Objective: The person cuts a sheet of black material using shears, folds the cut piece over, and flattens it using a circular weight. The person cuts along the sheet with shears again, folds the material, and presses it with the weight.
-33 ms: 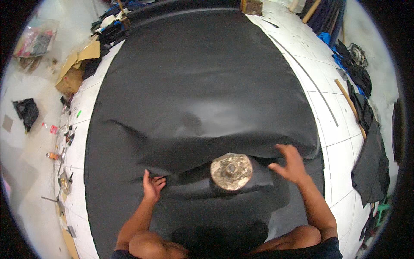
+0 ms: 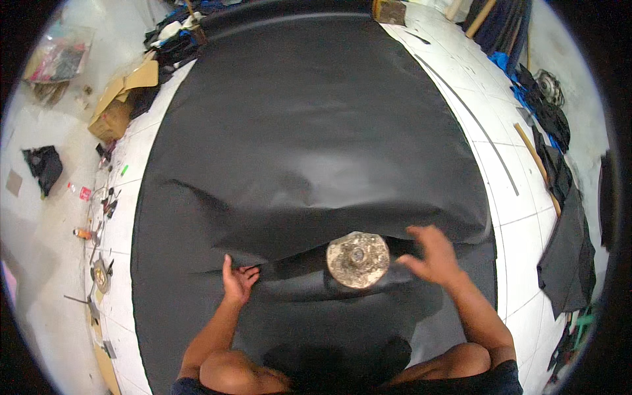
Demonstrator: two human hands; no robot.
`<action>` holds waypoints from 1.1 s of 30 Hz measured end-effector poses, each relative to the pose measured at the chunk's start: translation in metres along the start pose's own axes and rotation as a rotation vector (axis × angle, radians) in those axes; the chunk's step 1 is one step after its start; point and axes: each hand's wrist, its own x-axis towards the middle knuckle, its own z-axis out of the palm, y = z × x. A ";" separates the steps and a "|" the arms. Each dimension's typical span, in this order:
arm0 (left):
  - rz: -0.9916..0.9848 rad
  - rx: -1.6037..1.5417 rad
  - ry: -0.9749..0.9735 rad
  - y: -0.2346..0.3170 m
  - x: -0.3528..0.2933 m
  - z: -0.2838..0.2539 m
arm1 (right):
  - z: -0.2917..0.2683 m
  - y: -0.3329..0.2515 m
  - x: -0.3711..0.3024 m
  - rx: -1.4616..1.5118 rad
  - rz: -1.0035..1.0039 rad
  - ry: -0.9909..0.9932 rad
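Observation:
A large sheet of black, slightly shiny material covers the floor in front of me, with folds and a raised ridge across its near part. On that ridge sits a round, mottled pale-and-brown disc with a small knob at its centre; I cannot tell what it is. Just right of the disc, my right hand hovers with thumb and fingers apart, holding nothing. Further left, my left hand is beside a fold of the sheet, palm partly up and fingers spread; whether it touches the sheet I cannot tell.
White floor tiles flank the sheet. A cardboard box and small tools, among them a tape-like round item, lie to the left. At the right are a thin dark strip, a wooden stick and dark cloth. A block stands at the far edge.
My right hand has shifted slightly left, closer to the disc. My left hand's fingers are spread a little more. The whole view has moved slightly.

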 end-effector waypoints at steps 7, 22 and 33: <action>0.095 0.014 -0.027 -0.004 -0.006 0.016 | 0.060 -0.092 0.031 -0.097 -0.171 -0.184; 0.034 0.182 0.083 -0.010 -0.005 -0.018 | 0.037 -0.107 -0.024 -0.025 -0.300 -0.208; 0.027 0.293 0.301 -0.041 0.004 -0.041 | 0.067 -0.121 -0.104 0.139 -0.282 -0.411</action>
